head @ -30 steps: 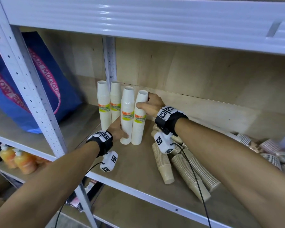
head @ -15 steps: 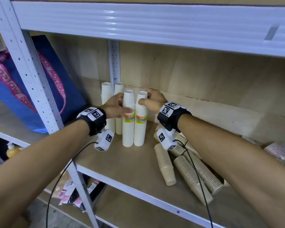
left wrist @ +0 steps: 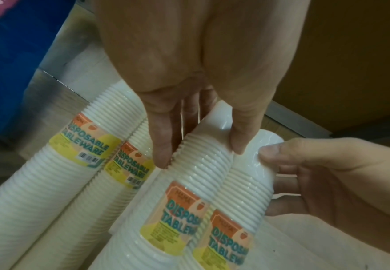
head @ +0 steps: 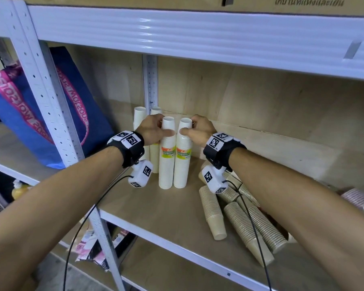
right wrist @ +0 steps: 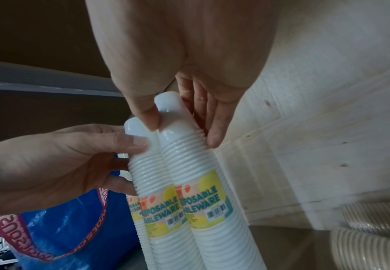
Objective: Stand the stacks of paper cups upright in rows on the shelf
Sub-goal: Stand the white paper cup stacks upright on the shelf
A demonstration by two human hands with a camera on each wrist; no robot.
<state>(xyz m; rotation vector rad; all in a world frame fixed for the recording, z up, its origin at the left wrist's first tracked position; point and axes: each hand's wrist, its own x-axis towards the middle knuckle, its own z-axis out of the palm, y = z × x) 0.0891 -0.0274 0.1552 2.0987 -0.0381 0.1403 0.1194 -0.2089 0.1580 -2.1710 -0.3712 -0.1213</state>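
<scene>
Four white wrapped paper-cup stacks stand upright at the shelf's back left. Two of them, the back stacks [head: 139,118], are against the wooden wall. In front, the front-left stack [head: 166,162] and the front-right stack [head: 183,164] stand side by side, touching. My left hand [head: 165,128] grips the top of the front-left stack [left wrist: 189,201], thumb in front and fingers behind. My right hand [head: 187,127] grips the top of the front-right stack [right wrist: 203,210] the same way. Several brown cup stacks [head: 246,229] lie flat to the right.
The wooden shelf board [head: 156,217] has bare room in front of the white stacks. A perforated white post [head: 57,122] stands at the left, with a blue bag [head: 29,122] behind it. Patterned cups [head: 355,198] lie at the far right. An upper shelf beam hangs overhead.
My left hand rose from the base of the front-left stack to its top. My right hand stayed at the top of the front-right stack. The two front stacks now stand straight together.
</scene>
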